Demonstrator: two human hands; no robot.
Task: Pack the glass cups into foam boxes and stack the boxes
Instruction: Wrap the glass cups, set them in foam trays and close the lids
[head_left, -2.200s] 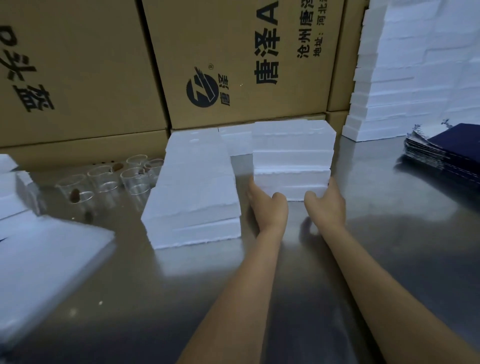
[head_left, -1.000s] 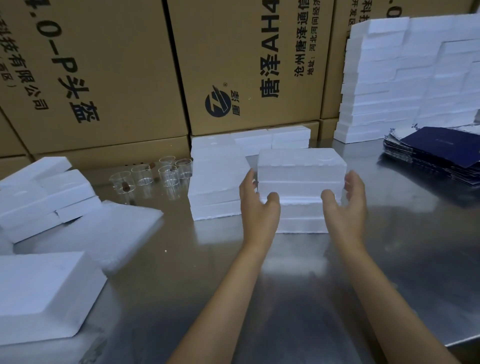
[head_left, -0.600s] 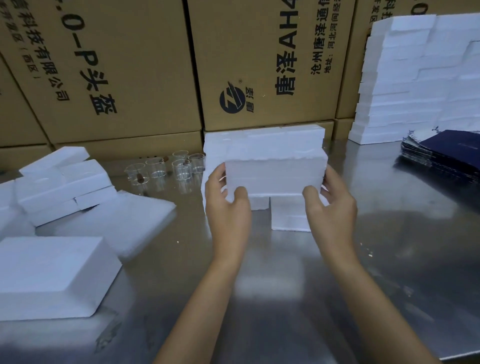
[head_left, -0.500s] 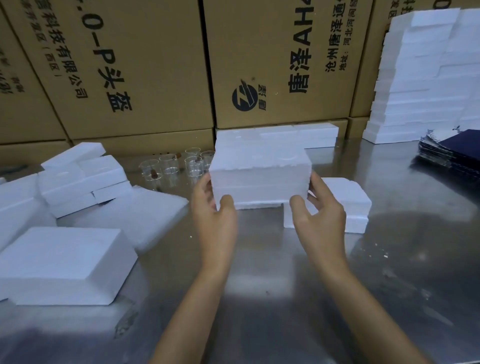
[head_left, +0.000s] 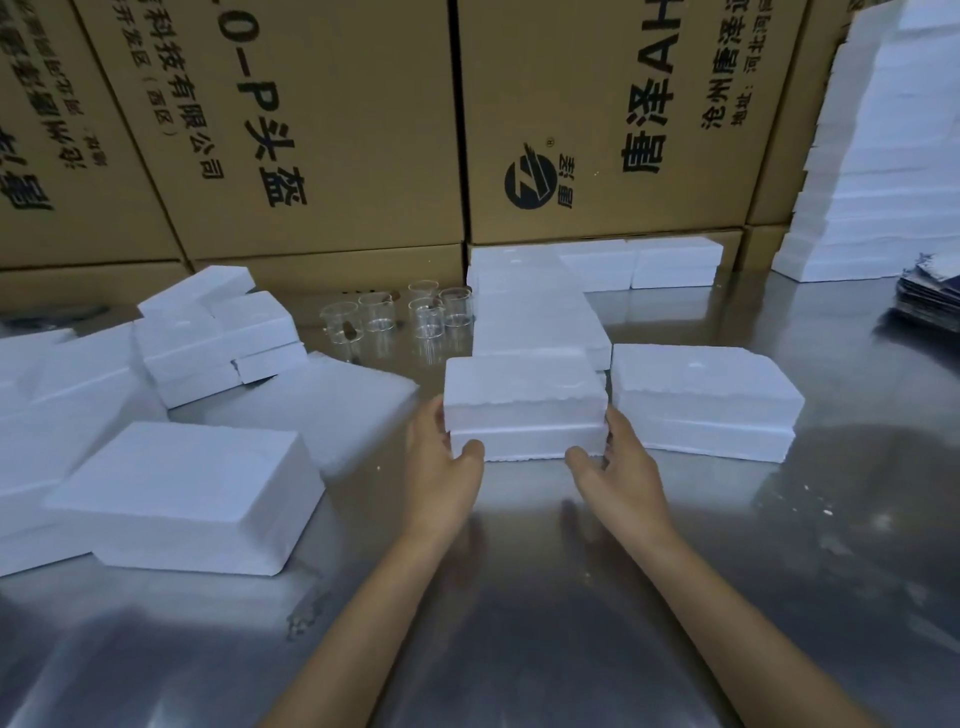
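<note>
A closed white foam box (head_left: 524, 410) rests on the steel table (head_left: 519, 597) in front of me. My left hand (head_left: 441, 467) grips its left end and my right hand (head_left: 618, 467) grips its right end. A second closed foam box (head_left: 701, 400) lies just to its right. Behind them runs a long foam stack (head_left: 535, 312). Several clear glass cups (head_left: 400, 317) stand at the back, left of that stack.
Loose foam boxes and lids (head_left: 208, 332) lie at the left, with a large foam block (head_left: 192, 493) near the front left. Tall cardboard cartons (head_left: 337, 130) wall the back. A high foam stack (head_left: 883, 156) and dark blue folded cartons (head_left: 930, 296) sit at the right.
Both hands lifted the upper foam box off the lower one, carried it left and set it down on the table beside it. The view shifted left.
</note>
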